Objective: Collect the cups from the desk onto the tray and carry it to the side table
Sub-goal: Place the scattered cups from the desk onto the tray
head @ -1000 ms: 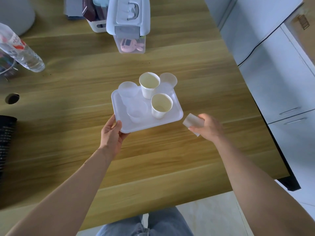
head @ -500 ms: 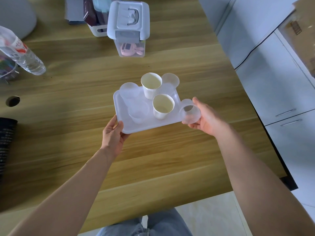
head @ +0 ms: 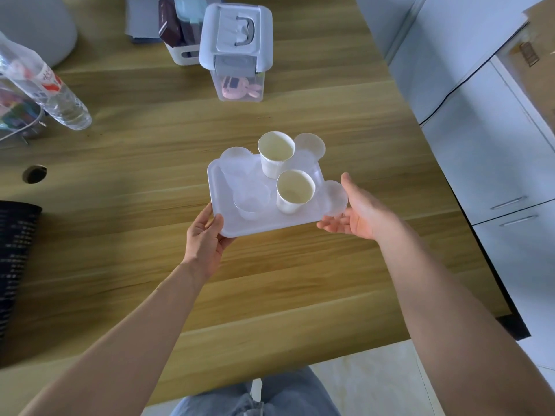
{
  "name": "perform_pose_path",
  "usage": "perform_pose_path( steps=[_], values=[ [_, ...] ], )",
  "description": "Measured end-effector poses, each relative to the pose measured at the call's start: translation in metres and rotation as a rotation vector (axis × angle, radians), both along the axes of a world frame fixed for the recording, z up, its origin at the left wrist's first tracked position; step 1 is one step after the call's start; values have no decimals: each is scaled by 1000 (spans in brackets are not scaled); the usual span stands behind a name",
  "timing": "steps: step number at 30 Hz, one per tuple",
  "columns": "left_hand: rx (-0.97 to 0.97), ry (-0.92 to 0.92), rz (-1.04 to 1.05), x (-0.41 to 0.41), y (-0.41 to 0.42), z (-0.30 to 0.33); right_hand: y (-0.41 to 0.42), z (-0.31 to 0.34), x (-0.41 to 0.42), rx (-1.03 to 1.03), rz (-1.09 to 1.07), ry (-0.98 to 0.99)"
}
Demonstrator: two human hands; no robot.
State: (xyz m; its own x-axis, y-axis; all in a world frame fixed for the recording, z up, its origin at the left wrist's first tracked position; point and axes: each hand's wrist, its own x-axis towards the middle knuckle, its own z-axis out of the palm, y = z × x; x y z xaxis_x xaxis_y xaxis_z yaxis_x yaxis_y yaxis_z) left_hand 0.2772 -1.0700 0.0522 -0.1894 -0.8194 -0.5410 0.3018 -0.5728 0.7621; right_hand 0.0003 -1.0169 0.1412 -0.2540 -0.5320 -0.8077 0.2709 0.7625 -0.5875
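Note:
A white tray (head: 227,228) rests on the wooden desk (head: 150,139). On it stand two white paper cups, one at the back (head: 275,154) and one nearer me (head: 295,191), among several clear plastic cups (head: 251,202). Another clear cup (head: 337,197) sits upright at the tray's right edge. My left hand (head: 204,239) grips the tray's near-left corner, thumb on the rim. My right hand (head: 364,214) is just right of that clear cup with its fingers spread; the thumb is near the cup and the fingertips are by the tray's near-right corner.
A lidded clear storage box (head: 236,52) and a white basket (head: 180,37) stand at the back of the desk. A plastic water bottle (head: 52,90) lies at the left, a black mesh bin (head: 15,256) at the left edge. White cabinets (head: 495,145) run along the right.
My right hand carried a clear cup from the desk to the tray's right edge, set it upright there and spread its fingers. My left hand kept its grip on the tray.

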Motion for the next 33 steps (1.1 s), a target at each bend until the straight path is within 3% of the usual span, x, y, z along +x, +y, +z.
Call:
perform_pose_path(
  steps=[16,21,28,33],
  values=[
    [8,7,-2,0,-3,-1,15,-14,-9,-136,286,282],
    [4,13,3,0,-5,1,15,-22,-11,-213,319,411],
    [21,25,10,-1,-5,3,12,-34,-9,-338,317,743],
    [8,23,-5,-2,-6,5,11,-34,-8,-333,332,773]
  ],
)
